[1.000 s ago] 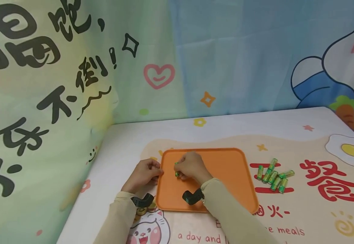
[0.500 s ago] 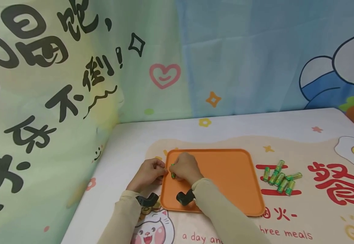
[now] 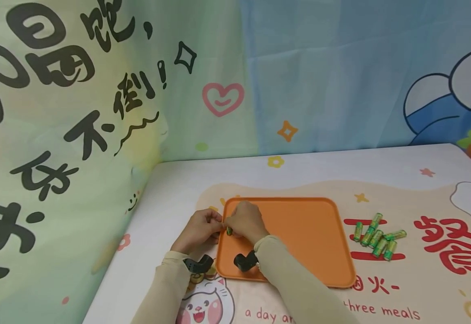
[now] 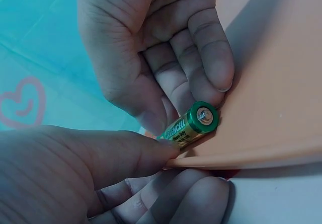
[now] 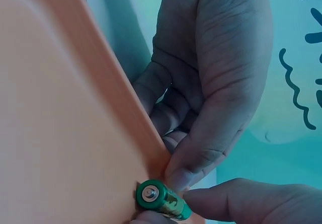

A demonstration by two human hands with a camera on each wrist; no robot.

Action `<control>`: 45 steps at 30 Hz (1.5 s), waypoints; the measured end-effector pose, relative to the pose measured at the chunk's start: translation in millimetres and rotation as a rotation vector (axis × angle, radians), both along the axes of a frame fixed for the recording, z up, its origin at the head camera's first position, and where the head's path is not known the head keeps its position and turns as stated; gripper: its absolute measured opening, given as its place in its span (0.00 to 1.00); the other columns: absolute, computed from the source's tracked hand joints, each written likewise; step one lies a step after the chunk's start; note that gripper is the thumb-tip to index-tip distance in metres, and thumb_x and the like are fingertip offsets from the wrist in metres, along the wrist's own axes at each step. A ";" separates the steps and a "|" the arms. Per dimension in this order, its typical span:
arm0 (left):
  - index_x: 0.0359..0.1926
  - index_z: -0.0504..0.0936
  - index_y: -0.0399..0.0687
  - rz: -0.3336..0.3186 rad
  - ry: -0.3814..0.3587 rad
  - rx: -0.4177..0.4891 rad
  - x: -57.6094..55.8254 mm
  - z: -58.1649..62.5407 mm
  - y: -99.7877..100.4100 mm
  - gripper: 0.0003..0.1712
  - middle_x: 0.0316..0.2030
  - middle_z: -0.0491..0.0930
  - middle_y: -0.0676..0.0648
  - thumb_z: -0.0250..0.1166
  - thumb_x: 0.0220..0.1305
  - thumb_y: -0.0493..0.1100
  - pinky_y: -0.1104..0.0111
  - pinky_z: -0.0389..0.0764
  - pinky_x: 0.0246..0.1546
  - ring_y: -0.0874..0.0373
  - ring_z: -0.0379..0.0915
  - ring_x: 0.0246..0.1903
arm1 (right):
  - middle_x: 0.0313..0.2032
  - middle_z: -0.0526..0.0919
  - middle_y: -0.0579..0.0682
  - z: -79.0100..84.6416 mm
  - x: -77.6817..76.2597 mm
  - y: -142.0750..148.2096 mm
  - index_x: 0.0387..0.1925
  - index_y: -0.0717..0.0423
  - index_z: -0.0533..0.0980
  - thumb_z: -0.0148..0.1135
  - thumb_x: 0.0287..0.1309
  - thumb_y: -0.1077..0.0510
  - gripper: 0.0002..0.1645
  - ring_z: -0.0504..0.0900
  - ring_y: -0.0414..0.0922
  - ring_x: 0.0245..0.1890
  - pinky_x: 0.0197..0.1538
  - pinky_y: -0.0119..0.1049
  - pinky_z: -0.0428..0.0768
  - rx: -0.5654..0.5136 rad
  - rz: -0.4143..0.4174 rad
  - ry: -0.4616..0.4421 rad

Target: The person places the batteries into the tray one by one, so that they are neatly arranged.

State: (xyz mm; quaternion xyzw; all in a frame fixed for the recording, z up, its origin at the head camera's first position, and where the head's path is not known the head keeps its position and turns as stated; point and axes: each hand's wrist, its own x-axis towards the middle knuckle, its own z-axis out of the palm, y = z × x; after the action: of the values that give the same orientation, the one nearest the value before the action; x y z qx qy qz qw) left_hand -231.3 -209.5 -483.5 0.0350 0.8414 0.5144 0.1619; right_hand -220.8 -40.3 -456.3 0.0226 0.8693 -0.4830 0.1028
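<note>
An orange tray point(image 3: 292, 243) lies on the printed table. At its left rim my left hand point(image 3: 197, 230) grips the edge, thumb above and fingers curled underneath. My right hand point(image 3: 246, 221), reaching in over the tray, pinches a green-and-gold battery point(image 3: 229, 231) just inside that rim. In the left wrist view the battery point(image 4: 190, 127) lies tilted, its metal terminal facing the camera, with the left thumb tip right against its side. The right wrist view shows the battery point(image 5: 156, 196) between the right thumb and a finger mostly cut off by the frame.
Several more green batteries point(image 3: 377, 240) lie in a loose cluster on the table, right of the tray. A patterned curtain point(image 3: 320, 81) hangs behind the table and along its left side. Black wrist cameras sit on both cuffs.
My right hand has carried the battery leftward across the tray to the left rim, up to the left hand. The left hand stays at the rim. The head view has shifted slightly.
</note>
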 end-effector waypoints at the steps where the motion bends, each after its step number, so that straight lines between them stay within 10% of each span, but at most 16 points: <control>1: 0.44 0.81 0.37 0.000 0.001 -0.001 0.0 0.0 0.1 0.09 0.29 0.81 0.46 0.70 0.65 0.35 0.67 0.86 0.25 0.59 0.79 0.21 | 0.09 0.78 0.49 -0.5 0.1 0.4 0.15 0.64 0.83 0.73 0.58 0.60 0.18 0.74 0.41 0.09 0.14 0.28 0.69 -0.005 -0.001 -0.001; 12: 0.45 0.81 0.37 -0.097 -0.016 0.011 -13.8 -1.2 18.4 0.09 0.29 0.82 0.46 0.68 0.66 0.36 0.68 0.86 0.26 0.59 0.80 0.22 | 0.08 0.73 0.45 0.7 5.9 31.5 0.14 0.58 0.80 0.68 0.61 0.58 0.20 0.76 0.42 0.11 0.18 0.30 0.75 -0.047 -0.093 -0.020; 23: 0.45 0.81 0.38 -0.036 -0.014 -0.055 -14.4 8.7 -1.8 0.09 0.31 0.83 0.45 0.69 0.67 0.37 0.66 0.86 0.27 0.56 0.80 0.24 | 0.18 0.84 0.50 19.7 15.4 66.9 0.23 0.55 0.82 0.67 0.61 0.58 0.11 0.83 0.47 0.20 0.30 0.37 0.78 -0.032 -0.140 0.026; 36: 0.49 0.79 0.36 -0.015 -0.042 -0.058 -5.9 16.6 -19.8 0.12 0.33 0.81 0.43 0.66 0.68 0.37 0.67 0.85 0.27 0.55 0.80 0.27 | 0.31 0.86 0.55 40.8 60.8 210.8 0.46 0.62 0.82 0.64 0.67 0.51 0.17 0.86 0.49 0.31 0.35 0.37 0.85 0.053 -0.388 -0.061; 45: 0.49 0.79 0.35 -0.020 -0.044 -0.075 -1.3 18.4 -25.2 0.12 0.34 0.82 0.43 0.66 0.68 0.38 0.67 0.86 0.28 0.55 0.80 0.28 | 0.28 0.82 0.54 29.9 98.0 273.3 0.40 0.65 0.82 0.64 0.66 0.49 0.20 0.78 0.51 0.34 0.39 0.44 0.78 0.232 -0.480 -0.162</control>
State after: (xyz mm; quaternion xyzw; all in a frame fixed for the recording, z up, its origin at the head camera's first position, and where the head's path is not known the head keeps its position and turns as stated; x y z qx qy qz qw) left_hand -232.6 -234.7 -465.1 0.0259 0.8559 0.4816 0.1867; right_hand -122.9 233.0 -426.4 0.2778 0.8775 -0.3875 0.0514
